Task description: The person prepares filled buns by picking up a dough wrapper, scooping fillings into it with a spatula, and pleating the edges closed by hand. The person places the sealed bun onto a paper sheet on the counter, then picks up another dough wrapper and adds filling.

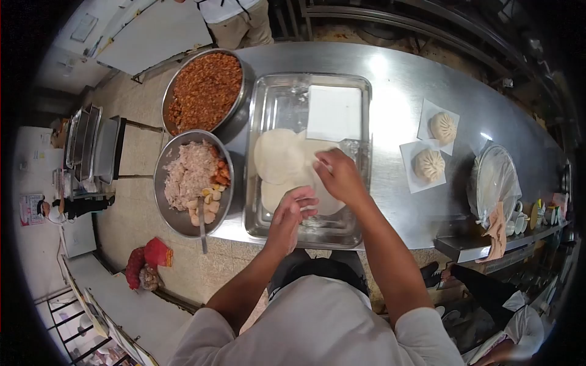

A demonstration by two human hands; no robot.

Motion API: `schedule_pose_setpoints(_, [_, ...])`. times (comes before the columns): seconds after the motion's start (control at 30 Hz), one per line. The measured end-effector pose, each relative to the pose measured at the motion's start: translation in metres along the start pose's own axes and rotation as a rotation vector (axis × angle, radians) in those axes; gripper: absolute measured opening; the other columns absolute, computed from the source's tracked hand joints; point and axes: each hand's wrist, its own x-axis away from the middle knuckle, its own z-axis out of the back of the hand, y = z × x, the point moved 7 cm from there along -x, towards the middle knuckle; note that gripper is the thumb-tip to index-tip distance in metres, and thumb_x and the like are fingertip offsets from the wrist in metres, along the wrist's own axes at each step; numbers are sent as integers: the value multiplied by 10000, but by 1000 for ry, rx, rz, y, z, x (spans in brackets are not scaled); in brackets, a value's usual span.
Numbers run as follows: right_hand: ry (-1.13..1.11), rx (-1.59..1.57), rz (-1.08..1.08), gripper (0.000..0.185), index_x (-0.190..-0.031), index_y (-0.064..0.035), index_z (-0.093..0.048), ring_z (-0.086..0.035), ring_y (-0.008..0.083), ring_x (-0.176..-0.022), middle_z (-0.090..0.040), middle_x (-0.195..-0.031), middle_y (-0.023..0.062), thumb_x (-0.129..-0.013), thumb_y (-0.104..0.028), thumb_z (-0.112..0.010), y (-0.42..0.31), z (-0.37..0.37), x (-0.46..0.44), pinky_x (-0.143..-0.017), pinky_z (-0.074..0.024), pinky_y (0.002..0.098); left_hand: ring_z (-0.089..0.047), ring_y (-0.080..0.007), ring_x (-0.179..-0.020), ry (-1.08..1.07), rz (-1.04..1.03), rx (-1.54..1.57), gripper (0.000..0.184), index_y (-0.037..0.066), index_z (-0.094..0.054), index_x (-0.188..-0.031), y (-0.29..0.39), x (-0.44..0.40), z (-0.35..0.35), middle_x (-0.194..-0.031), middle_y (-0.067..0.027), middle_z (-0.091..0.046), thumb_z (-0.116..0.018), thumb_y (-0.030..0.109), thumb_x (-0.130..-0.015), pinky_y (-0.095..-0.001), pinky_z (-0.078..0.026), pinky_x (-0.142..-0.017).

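Over the near part of a metal tray (360, 235), my left hand (295, 215) is half curled with its fingers a little apart, and I see nothing in it. My right hand (339, 175) is closed, with thumb and forefinger together above the dough; whether it pinches anything I cannot make out. Flat round dough wrappers (278, 155) overlap in the tray beneath both hands. A stack of white paper squares (334, 113) lies at the tray's far right corner, some wrappers touching or close to it.
Left of the tray stand a bowl of reddish-brown filling (206, 91) and a bowl of pale minced meat (190, 174) with a spoon (202, 229). Two pleated buns (430, 165) sit on paper to the right. Beyond them is a plastic-covered round container (497, 180). Other people are nearby.
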Motion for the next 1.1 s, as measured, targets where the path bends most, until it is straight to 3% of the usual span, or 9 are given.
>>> schedule_pose_setpoints(0.07, [21, 128, 43, 383, -1156, -5, -658, -579, 406, -1125, -609, -1207, 202, -883, -273, -666, 6, -19, -35, -928, -500, 448, -536, -251, -1202, 88, 43, 17, 697, 38, -444, -1383, -4, 10, 7, -1321, -116, -521, -533, 580, -954, -436, -436, -1009])
schedule_pose_setpoints(0.3, [13, 844, 115, 435, -1084, 14, -651, -627, 402, -999, -649, -1091, 226, -901, -380, -630, -28, -109, -120, -900, -499, 480, -530, -229, -1205, 44, 226, 216, 671, 43, -438, -1388, -12, 62, 89, -1319, -105, -532, -535, 554, -963, -414, -429, -1013])
schedule_pose_setpoints(0.4, [-230, 715, -167, 519, -1056, 19, -652, -660, 382, -966, -688, -1012, 233, -841, -453, -684, -26, -111, -132, -877, -510, 481, -533, -225, -1198, 31, 242, 234, 647, 46, -436, -1389, -10, 63, 110, -1307, -101, -542, -532, 532, -972, -410, -425, -1018])
schedule_pose_setpoints(0.63, [-511, 768, -25, 508, -1142, 3, -621, -653, 408, -939, -693, -992, 227, -750, -292, -752, -29, -114, -123, -847, -509, 457, -537, -239, -1191, -12, 297, 385, 652, 54, -425, -1408, -21, 52, 127, -1298, -117, -551, -515, 538, -981, -417, -428, -1023])
schedule_pose_setpoints(0.8, [-474, 707, 71, 316, -1093, -70, -622, -657, 399, -929, -695, -976, 185, -803, -179, -684, -93, -108, -73, -799, -522, 494, -546, -246, -1185, 156, 371, 518, 786, 71, -429, -1419, -23, 33, 116, -1290, -113, -566, -481, 680, -925, -428, -448, -1006])
schedule_pose_setpoints(0.87, [-452, 640, 346, 264, -1078, -102, -656, -670, 354, -927, -694, -998, 162, -826, -179, -651, -101, -117, -18, -785, -532, 474, -549, -254, -1189, 254, 413, 593, 846, 75, -433, -1423, -25, 26, 113, -1301, -112, -569, -444, 743, -902, -432, -458, -996])
schedule_pose_setpoints(0.93, [-444, 495, 410, 304, -1043, -71, -687, -667, 342, -952, -701, -1031, 130, -755, -133, -764, -127, -109, 39, -841, -537, 421, -546, -259, -1214, 102, 214, 883, 945, 97, -439, -1444, -15, 18, 101, -1372, -117, -546, -416, 824, -841, -442, -438, -1023])
schedule_pose_setpoints(1.03, [-393, 294, 310, 303, -1071, -53, -681, -664, 308, -951, -693, -1023, 139, -801, -156, -771, -134, -71, 93, -862, -527, 385, -489, -326, -1334, -32, 223, 999, 1048, 116, -370, -1504, -19, 15, 88, -1485, -159, -460, -397, 878, -784, -538, -398, -1098])
schedule_pose_setpoints(1.1, [7, 35, 29, 259, -1054, -21, -674, -656, 266, -944, -688, -1012, 139, -851, -168, -743, -105, -18, 115, -861, -509, 363, -486, -333, -1337, -154, 185, 1008, 1069, 110, -356, -1509, 2, 20, 65, -1490, -160, -453, -409, 883, -772, -542, -401, -1097])
